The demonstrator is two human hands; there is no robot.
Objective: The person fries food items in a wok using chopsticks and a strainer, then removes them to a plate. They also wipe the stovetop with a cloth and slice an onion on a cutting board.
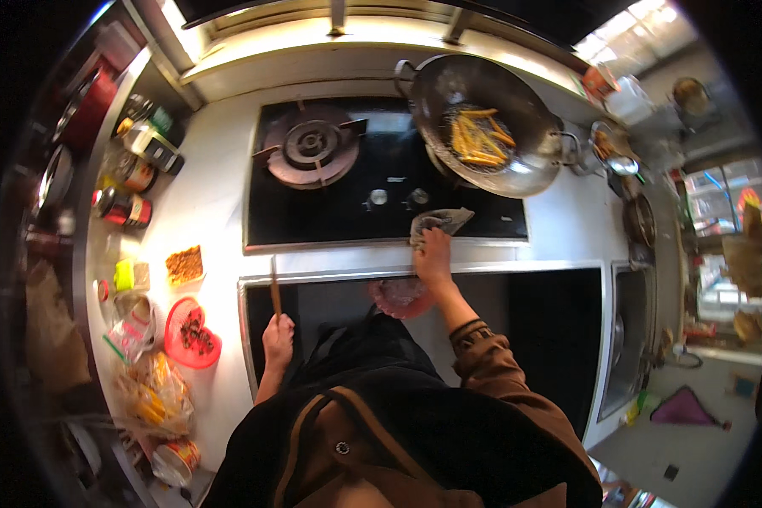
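My right hand (pixel 435 254) grips a crumpled grey-brown cloth (pixel 441 222) and presses it on the front edge of the black glass gas hob (pixel 330 216), just below the knobs. Held in my left hand (pixel 279 340) are wooden chopsticks (pixel 275 286), pointing away from me over the counter's front edge. Yellow strips of food (pixel 479 136) lie in bubbling oil in a large two-handled wok (pixel 521 114) on the right burner. The left burner (pixel 311 145) carries no pan.
Bottles (pixel 124 206), a tray of brown crumbly food (pixel 185 265), a red heart-shaped dish (pixel 192 333) and a plastic bag of yellow food (pixel 155 394) line the left counter. A pink basin (pixel 400 297) sits below the counter's front edge. A strainer (pixel 603 143) lies right of the wok.
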